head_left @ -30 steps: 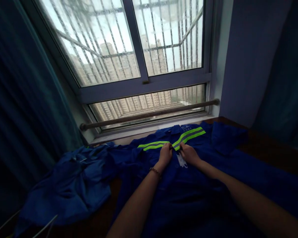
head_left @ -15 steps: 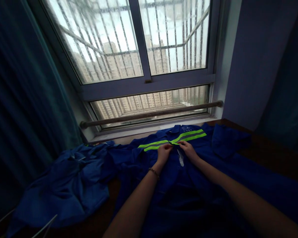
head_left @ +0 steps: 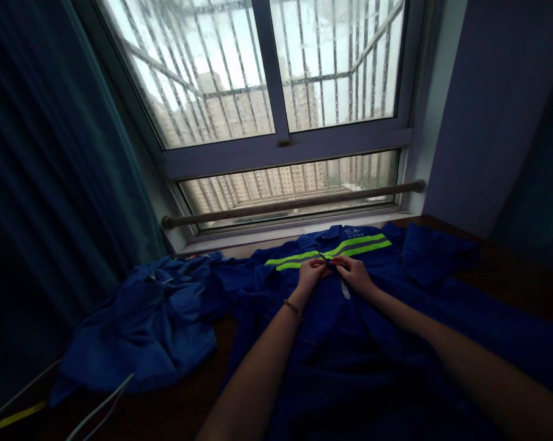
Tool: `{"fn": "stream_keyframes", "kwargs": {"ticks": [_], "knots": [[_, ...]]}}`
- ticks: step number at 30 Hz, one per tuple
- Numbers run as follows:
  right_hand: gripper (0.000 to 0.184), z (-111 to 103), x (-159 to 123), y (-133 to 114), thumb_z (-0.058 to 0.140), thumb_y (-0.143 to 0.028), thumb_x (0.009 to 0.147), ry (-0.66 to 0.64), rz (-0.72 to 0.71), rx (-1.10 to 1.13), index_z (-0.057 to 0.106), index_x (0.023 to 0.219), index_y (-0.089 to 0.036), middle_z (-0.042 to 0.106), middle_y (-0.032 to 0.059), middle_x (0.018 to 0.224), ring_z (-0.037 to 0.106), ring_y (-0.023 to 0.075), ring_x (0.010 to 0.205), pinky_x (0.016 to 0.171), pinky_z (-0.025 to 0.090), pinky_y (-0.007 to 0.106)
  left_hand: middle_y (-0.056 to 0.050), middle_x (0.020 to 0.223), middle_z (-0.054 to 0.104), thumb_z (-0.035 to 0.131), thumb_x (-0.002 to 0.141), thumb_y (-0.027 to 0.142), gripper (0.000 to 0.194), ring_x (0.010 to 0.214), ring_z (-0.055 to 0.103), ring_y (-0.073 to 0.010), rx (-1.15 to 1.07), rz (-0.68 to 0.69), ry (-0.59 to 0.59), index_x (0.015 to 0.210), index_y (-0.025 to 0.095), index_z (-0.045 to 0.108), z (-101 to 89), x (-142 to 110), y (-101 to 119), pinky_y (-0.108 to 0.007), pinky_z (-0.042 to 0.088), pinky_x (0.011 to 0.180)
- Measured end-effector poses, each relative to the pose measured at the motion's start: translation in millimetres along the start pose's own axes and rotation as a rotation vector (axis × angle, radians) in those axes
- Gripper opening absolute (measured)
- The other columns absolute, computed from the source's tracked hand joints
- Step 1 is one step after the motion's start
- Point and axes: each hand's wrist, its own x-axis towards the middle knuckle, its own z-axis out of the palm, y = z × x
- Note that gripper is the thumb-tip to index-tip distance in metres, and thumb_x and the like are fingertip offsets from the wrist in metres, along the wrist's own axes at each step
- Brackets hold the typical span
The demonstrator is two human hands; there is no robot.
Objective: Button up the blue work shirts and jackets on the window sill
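A blue work jacket [head_left: 299, 343] with yellow-green and grey reflective stripes lies spread out before me, its collar toward the window. My left hand [head_left: 312, 275] pinches the edge of its front opening at the stripe. Close beside it, my right hand [head_left: 353, 274] grips the other front edge, fingers closed. The two hands nearly meet at the middle of the chest. Any button or fastener between the fingertips is hidden. Just below the right hand, a white label [head_left: 345, 290] shows inside the opening.
Another blue garment [head_left: 142, 331] lies crumpled at the left. White cables [head_left: 101, 404] and a yellow strip [head_left: 19, 415] are at the lower left. Beyond the jacket stands a barred window [head_left: 280, 147] with a horizontal rail [head_left: 294, 205]. A curtain [head_left: 60, 153] hangs at the left.
My hands have drawn closer together at the jacket's front, bringing the two edges together. The view has shifted slightly, so the scene sits further right and a little higher.
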Motion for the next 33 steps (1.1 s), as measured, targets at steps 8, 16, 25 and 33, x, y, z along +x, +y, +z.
{"fn": "stream_keyframes", "kwargs": {"ticks": [8,16,25,33], "knots": [[0.026,3.3,-15.7,-29.1,0.039,-0.014,0.08,-0.044,-0.412,-0.451,0.056,0.1,-0.013,0.059,0.0107,0.101,0.047,0.0204,0.104,0.092,0.037,0.036,0.001,0.056,0.056,0.066,0.063,0.033,0.023,0.048,0.054,-0.0094,0.031,0.031,0.015,0.064,0.013,0.056,-0.7,-0.4,2.9,-0.021,0.045,0.049],[0.028,1.3,-18.1,-39.2,0.042,-0.014,0.076,-0.193,-0.573,-0.602,0.052,0.102,-0.01,0.054,0.0157,0.107,0.043,0.0256,0.108,0.091,0.036,0.042,0.005,0.045,0.047,0.066,0.056,0.019,0.015,0.04,0.042,-0.0049,0.081,0.066,0.087,0.054,0.013,0.052,-5.7,8.8,-2.4,-0.015,0.03,0.038],[0.031,11.0,-19.5,-30.0,0.035,-0.009,0.078,-0.063,-0.4,-0.353,0.049,0.105,-0.015,0.055,0.0106,0.105,0.049,0.0194,0.101,0.088,0.04,0.036,0.003,0.049,0.05,0.069,0.055,0.022,0.019,0.043,0.045,-0.0053,0.0,0.04,0.103,0.056,0.011,0.053,-1.9,5.9,-0.1,-0.016,0.035,0.043],[0.03,11.4,-12.6,-19.3,0.04,-0.009,0.074,0.1,-0.236,-0.219,0.051,0.101,-0.017,0.057,0.0081,0.099,0.051,0.0193,0.094,0.086,0.041,0.035,0.002,0.055,0.052,0.07,0.058,0.022,0.022,0.049,0.05,-0.0061,-0.13,-0.001,0.112,0.062,0.012,0.051,1.6,0.2,5.3,-0.019,0.043,0.051]]}}
